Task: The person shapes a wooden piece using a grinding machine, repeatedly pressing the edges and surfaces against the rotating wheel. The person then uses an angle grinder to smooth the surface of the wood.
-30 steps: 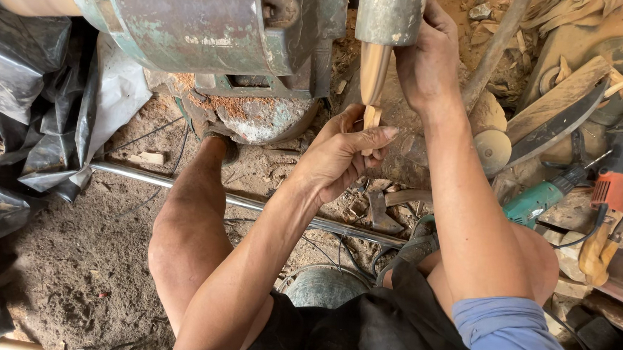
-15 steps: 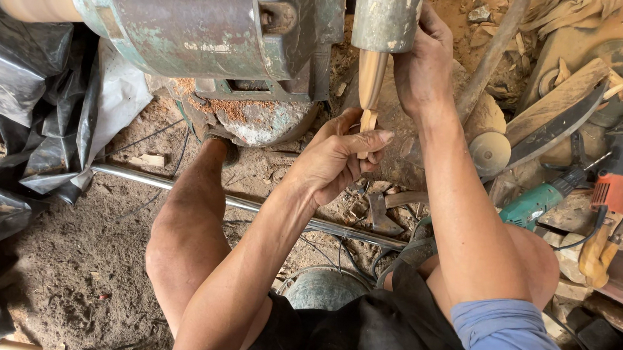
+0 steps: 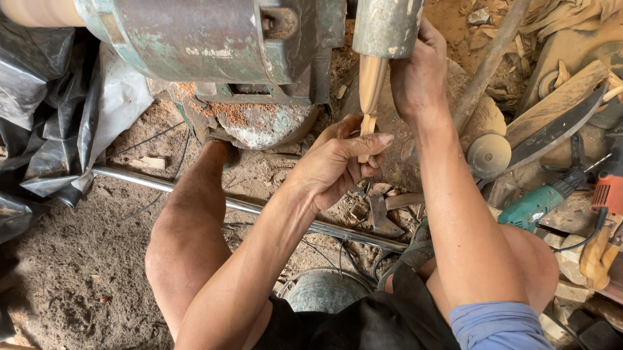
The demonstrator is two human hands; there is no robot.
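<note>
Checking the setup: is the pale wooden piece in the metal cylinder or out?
In. The wooden piece sticks out of the metal cylinder; the left hand pinches its tapered tip, the right hand beside it.

Motor [image 3: 212, 25] stood at top left, a wooden spindle [image 3: 41, 7] jutting from its left end. Metal chuck [image 3: 387, 17] sat right of the motor, a wooden peg [image 3: 371, 85] hanging from it. Left hand [image 3: 337, 166] lay at the peg's lower end; right hand [image 3: 418, 73] beside the chuck, to its right. Rod [image 3: 252, 209] ran across the floor under the left arm. Plastic sheet [image 3: 19, 121] lay far left. Blade [image 3: 559, 129], drill [image 3: 540, 205] and grinder [image 3: 617, 183] lay right.
</note>
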